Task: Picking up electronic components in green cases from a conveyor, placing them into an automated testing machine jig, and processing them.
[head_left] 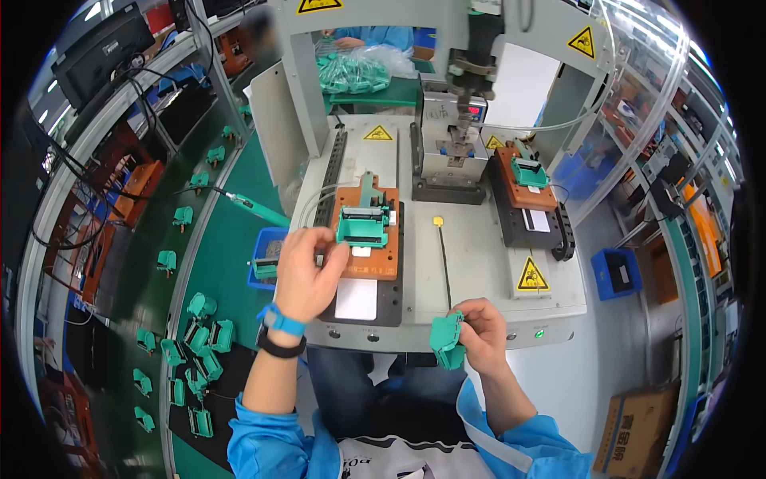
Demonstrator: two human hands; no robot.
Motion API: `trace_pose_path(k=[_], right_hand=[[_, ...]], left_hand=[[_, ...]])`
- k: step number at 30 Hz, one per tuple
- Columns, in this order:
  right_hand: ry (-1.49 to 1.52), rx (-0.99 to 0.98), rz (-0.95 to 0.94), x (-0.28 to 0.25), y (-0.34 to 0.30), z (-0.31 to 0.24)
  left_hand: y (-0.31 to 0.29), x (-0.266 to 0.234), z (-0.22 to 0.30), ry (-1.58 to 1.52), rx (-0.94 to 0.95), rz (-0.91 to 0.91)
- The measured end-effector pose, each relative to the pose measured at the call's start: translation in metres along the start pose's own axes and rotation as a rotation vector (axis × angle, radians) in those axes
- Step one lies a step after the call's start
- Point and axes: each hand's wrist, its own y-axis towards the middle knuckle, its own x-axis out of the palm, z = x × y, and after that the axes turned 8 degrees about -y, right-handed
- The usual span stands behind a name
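My left hand (pixel 307 271), with a blue band and a black band at the wrist, is at the left end of a green plastic housing (pixel 362 228). Its thumb and index finger are curled against that housing's near left corner. The housing sits in an orange-brown fixture block (pixel 375 265) on the machine's left slide. In front of the machine, my right hand (pixel 483 331) grips another green plastic housing (pixel 447 340) between thumb and fingers, tilted and clear of the bed.
A second fixture (pixel 523 188) at right carries a green housing (pixel 529 172). Between the slides stands the press station (pixel 451 152). Beside my left arm lie several loose green housings (pixel 199 351). A blue bin (pixel 267 247) and green screwdriver (pixel 259 210) are left. A co-worker's hand (pixel 349 42) shows behind.
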Motion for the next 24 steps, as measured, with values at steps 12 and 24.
trace_pose_path(k=[12, 24], right_hand=[[-0.279, -0.321, -0.01, 0.031, 0.043, -0.036], [-1.138, -0.421, -0.4, 0.094, 0.21, -0.036]], left_hand=[[0.038, -0.007, 0.003, 0.249, -0.061, -0.234], [-0.093, -0.232, -0.003, -0.239, -0.284, 0.48]])
